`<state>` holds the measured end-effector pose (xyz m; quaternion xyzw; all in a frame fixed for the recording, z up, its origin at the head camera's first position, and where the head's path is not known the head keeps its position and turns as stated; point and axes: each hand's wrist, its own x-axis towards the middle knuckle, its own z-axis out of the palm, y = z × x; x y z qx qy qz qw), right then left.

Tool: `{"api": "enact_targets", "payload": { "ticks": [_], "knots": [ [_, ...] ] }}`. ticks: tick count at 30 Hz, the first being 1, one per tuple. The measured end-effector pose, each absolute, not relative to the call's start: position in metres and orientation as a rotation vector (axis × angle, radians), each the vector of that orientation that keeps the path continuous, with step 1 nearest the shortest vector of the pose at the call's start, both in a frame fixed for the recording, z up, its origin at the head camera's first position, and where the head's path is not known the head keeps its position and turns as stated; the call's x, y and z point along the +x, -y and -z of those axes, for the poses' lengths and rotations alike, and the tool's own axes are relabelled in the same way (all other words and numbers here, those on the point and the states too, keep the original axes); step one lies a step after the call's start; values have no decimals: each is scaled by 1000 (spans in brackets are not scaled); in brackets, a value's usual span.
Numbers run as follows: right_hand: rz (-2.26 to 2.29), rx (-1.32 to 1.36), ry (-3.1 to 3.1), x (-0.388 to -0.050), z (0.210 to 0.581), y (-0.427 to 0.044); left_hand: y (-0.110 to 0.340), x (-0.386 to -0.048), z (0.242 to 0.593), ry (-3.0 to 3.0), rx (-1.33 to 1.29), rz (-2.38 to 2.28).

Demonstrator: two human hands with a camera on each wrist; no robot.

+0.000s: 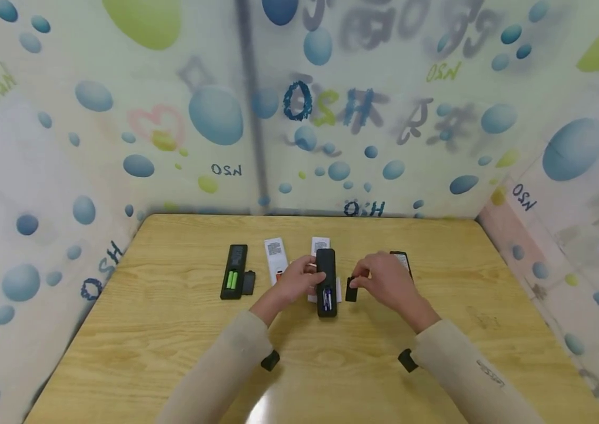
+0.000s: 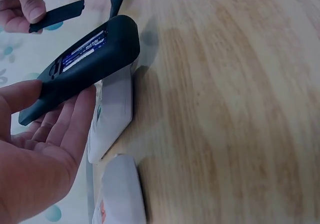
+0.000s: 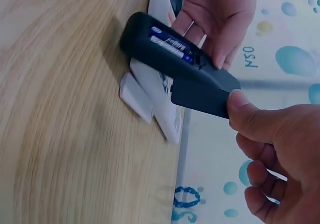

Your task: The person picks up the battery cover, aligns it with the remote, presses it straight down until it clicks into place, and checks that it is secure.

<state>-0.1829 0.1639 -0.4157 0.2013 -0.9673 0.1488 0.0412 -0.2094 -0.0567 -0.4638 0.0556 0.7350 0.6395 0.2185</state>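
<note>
My left hand [image 1: 295, 278] holds a black remote control [image 1: 326, 264] above the table, thumb on one side and fingers underneath in the left wrist view. Its back faces up with the battery compartment uncovered. Two blue-and-white batteries [image 3: 170, 46] lie side by side inside. To the right, my right hand [image 1: 386, 282] pinches a thin black battery cover [image 1: 351, 291] by one end between thumb and fingers. In the head view the cover is apart from the remote. The right wrist view shows the cover [image 3: 200, 97] partly behind the remote's edge.
On the wooden table [image 1: 172, 330], another black remote [image 1: 236, 257] with green batteries lies left, beside its loose cover [image 1: 249, 282]. White remotes [image 1: 275, 249] lie behind my hands, with a white cover [image 3: 135, 97] near one. A dark remote [image 1: 401, 257] is partly hidden behind my right hand.
</note>
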Motion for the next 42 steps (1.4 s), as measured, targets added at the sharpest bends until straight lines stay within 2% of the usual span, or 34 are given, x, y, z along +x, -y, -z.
{"api": "enact_targets", "payload": {
  "ticks": [15,34,42],
  "knots": [
    [-432,718,2912,-179,423,-135,56,-202,465,-2059,192,-1736],
    [-452,853,2801,-174,438,-126,58,-204,471,-2098,278,-1689],
    [-291,912,2732,-170,445,-125,60,-203,471,-2103,298,-1687]
  ]
}}
